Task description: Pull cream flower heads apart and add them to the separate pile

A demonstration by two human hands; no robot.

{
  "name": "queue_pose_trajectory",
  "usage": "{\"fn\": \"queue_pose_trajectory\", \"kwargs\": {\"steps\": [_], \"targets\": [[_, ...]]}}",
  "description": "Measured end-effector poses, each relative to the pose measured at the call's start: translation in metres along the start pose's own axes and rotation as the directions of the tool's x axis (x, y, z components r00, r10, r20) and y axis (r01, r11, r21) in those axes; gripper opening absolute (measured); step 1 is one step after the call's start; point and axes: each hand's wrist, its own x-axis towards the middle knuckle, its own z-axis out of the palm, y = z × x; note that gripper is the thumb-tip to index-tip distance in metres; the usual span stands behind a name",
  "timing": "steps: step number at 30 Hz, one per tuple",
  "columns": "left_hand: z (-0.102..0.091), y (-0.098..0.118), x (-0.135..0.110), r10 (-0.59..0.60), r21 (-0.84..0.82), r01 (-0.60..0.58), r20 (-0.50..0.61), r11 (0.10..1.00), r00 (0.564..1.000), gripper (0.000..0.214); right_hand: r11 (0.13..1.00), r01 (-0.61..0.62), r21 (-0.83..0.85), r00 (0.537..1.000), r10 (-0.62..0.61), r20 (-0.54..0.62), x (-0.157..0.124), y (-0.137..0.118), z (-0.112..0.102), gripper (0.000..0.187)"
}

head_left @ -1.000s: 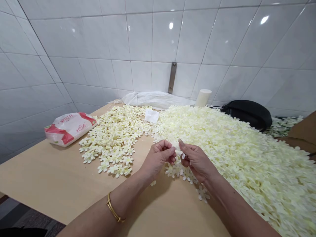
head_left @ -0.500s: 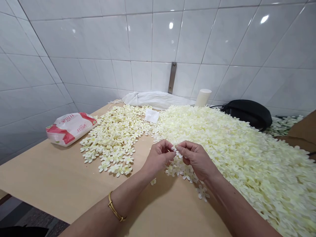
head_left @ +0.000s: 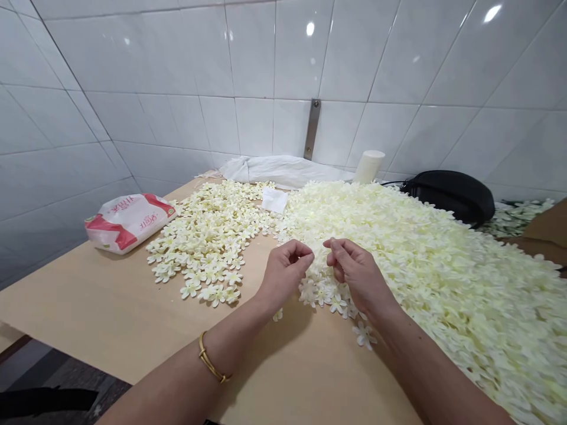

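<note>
My left hand [head_left: 286, 270] and my right hand [head_left: 357, 274] hover close together over the near edge of a big heap of cream fabric flowers [head_left: 420, 254]. Both hands are closed in a pinch, thumb against fingertips, a small gap apart. What they pinch blends into the flowers behind, and I cannot make it out. A few loose flowers [head_left: 323, 294] lie just under the hands, and one single flower [head_left: 364, 334] sits by my right wrist. A thinner spread of separate flowers [head_left: 208, 236] lies to the left on the wooden table [head_left: 110, 313].
A red and white tissue pack [head_left: 128, 221] lies at the far left. Along the tiled wall are a white bag [head_left: 283, 168], a white cylinder [head_left: 370, 165] and a black case [head_left: 452, 195]. A white paper scrap [head_left: 274, 200] rests among the flowers. Brown cardboard [head_left: 549, 230] shows at the right edge.
The fingertips met half a second ago on a small white flower and have now drawn slightly apart. The camera has tilted a little, shifting the scene upward.
</note>
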Motion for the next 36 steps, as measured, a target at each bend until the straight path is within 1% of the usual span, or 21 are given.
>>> {"fn": "queue_pose_trajectory", "kwargs": {"steps": [2,4,5,6,8,9,10,11,12,14,16,20,24,26,27,29,30,31,33,34,36], "targets": [[0.002,0.0,-0.003,0.073,0.016,-0.074,0.042,0.997,0.996,0.013,0.994,-0.038,0.106,0.999,0.039,-0.007,-0.001,-0.002,0.002,0.035],[0.006,0.0,-0.008,0.186,0.083,-0.192,0.072,0.978,0.98,0.014,0.968,-0.106,0.227,0.994,0.11,-0.008,-0.003,-0.004,0.005,0.036],[0.008,0.001,-0.011,0.262,0.133,-0.273,0.093,0.953,0.961,0.014,0.95,-0.145,0.278,0.988,0.152,-0.007,-0.005,-0.005,0.006,0.036],[0.01,0.001,-0.014,0.343,0.188,-0.361,0.122,0.913,0.931,0.013,0.93,-0.189,0.315,0.98,0.201,-0.007,-0.007,-0.007,0.008,0.037],[0.015,0.001,-0.019,0.481,0.29,-0.514,0.182,0.807,0.858,0.017,0.89,-0.284,0.356,0.952,0.305,-0.003,-0.011,-0.009,0.013,0.04],[0.017,0.001,-0.021,0.523,0.331,-0.563,0.208,0.757,0.826,0.017,0.871,-0.321,0.371,0.94,0.341,0.013,-0.013,-0.011,0.014,0.041],[0.019,0.001,-0.022,0.545,0.363,-0.59,0.227,0.722,0.807,0.015,0.856,-0.346,0.383,0.932,0.359,0.039,-0.014,-0.012,0.016,0.043],[0.019,0.0,-0.022,0.551,0.387,-0.595,0.229,0.705,0.802,0.011,0.848,-0.353,0.396,0.932,0.357,0.066,-0.015,-0.013,0.017,0.045],[0.02,-0.001,-0.022,0.543,0.404,-0.583,0.222,0.705,0.81,0.007,0.847,-0.343,0.407,0.937,0.338,0.087,-0.016,-0.013,0.017,0.047],[0.019,-0.002,-0.021,0.5,0.415,-0.538,0.207,0.734,0.841,0.004,0.86,-0.313,0.403,0.949,0.296,0.105,-0.016,-0.014,0.018,0.05],[0.017,-0.002,-0.019,0.469,0.4,-0.514,0.212,0.759,0.858,0.003,0.887,-0.289,0.359,0.957,0.274,0.094,-0.016,-0.013,0.017,0.054],[0.017,-0.002,-0.019,0.486,0.386,-0.547,0.251,0.742,0.837,0.006,0.935,-0.225,0.273,0.974,0.207,0.094,-0.017,-0.011,0.017,0.062],[0.019,-0.003,-0.021,0.495,0.419,-0.533,0.205,0.735,0.844,0.007,0.936,-0.184,0.299,0.981,0.156,0.115,-0.02,-0.01,0.02,0.057],[0.019,-0.002,-0.02,0.476,0.402,-0.506,0.182,0.763,0.861,0.01,0.925,-0.187,0.33,0.981,0.155,0.121,-0.02,-0.009,0.021,0.054],[0.018,-0.002,-0.019,0.444,0.376,-0.47,0.159,0.799,0.882,0.01,0.923,-0.186,0.336,0.981,0.154,0.12,-0.019,-0.008,0.021,0.054],[0.016,-0.001,-0.016,0.31,0.24,-0.323,0.091,0.915,0.946,0.009,0.929,-0.17,0.328,0.984,0.143,0.103,-0.016,-0.005,0.018,0.052],[0.014,0.0,-0.013,0.214,0.13,-0.22,0.058,0.967,0.975,0.007,0.938,-0.157,0.309,0.987,0.134,0.093,-0.014,-0.003,0.016,0.049],[0.012,0.0,-0.01,0.113,0.007,-0.113,0.038,0.994,0.993,0.006,0.948,-0.143,0.284,0.989,0.123,0.088,-0.012,-0.002,0.015,0.047],[0.007,-0.001,-0.004,-0.061,-0.214,0.067,0.035,0.974,0.998,0.01,0.972,-0.105,0.209,0.992,0.086,0.096,-0.01,0.002,0.012,0.041],[0.006,-0.002,-0.002,-0.122,-0.292,0.13,0.045,0.948,0.991,0.013,0.986,-0.074,0.151,0.993,0.059,0.102,-0.009,0.003,0.012,0.039],[0.004,-0.003,0.001,-0.193,-0.386,0.209,0.08,0.898,0.978,0.017,1.0,0.015,0.01,0.995,-0.016,0.098,-0.009,0.004,0.011,0.034]]}}
